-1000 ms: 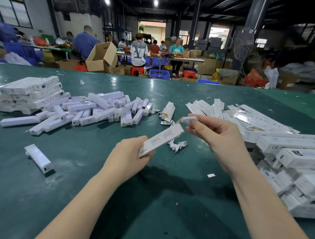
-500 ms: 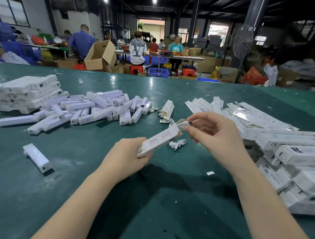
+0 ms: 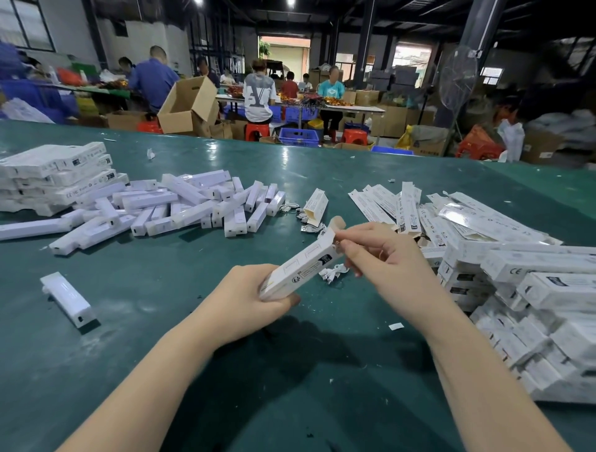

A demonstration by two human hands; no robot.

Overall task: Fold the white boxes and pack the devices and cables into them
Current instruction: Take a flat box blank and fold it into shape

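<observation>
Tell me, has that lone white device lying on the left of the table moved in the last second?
No. The lone device lies at the same angle and the same spot on the green table, left of the left hand; only the camera shifted slightly.

— What's the room like from where I'm watching?
— I see a dim warehouse with dark ceiling beams and two ceiling lights (image 3: 291, 2) far overhead. A green table (image 3: 322, 180) fills the near view.
— And beyond it?
— Workers sit on red stools (image 3: 257, 132) at a long far table (image 3: 351, 109). An open cardboard box (image 3: 188, 106) tilts at left, a standing fan (image 3: 458, 80) at right, a bright doorway (image 3: 283, 53) behind.
</observation>
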